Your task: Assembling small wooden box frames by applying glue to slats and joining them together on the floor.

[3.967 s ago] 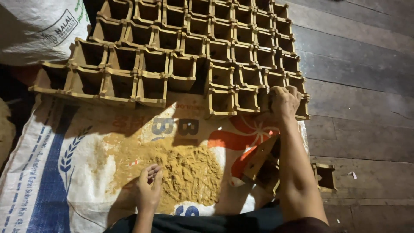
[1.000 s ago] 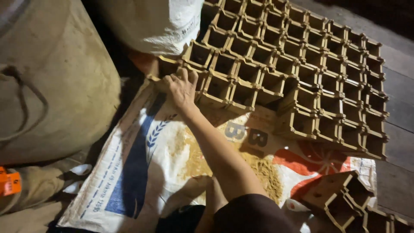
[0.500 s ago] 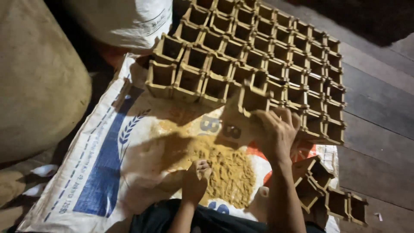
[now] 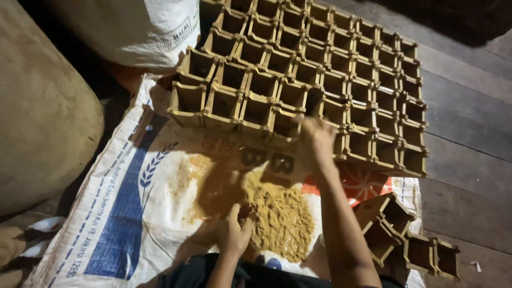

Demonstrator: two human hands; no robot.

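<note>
Far left: big tan sack (image 4: 37, 117), with a white woven sack (image 4: 144, 26) standing behind it, both well off from the work. Flattened printed sack (image 4: 122, 213) is spread on the wooden floor (image 4: 469, 133) as a mat; loose pile of yellow-brown granular feed (image 4: 277, 213) sits on it, centre-bottom. Left hand (image 4: 232, 232) rests at the pile's left edge, fingers curled in a pinch over the grains; can't tell how much it holds, if any. Pile lies directly right of that hand, touching it. Right hand (image 4: 318, 140) is stretched forward, blurred, fingers loosely spread, at the near edge of the block of small square brown cups (image 4: 320, 74); can't tell whether it grips anything. Cups lie ahead of both hands; right hand is at them, left is well short. Block's long axis runs away and to the right, rows packed wall to wall, cups open-topped, near ones look empty and dark inside. Bottom right: spare cups (image 4: 405, 234), some tipped over, beside the right forearm.
</note>
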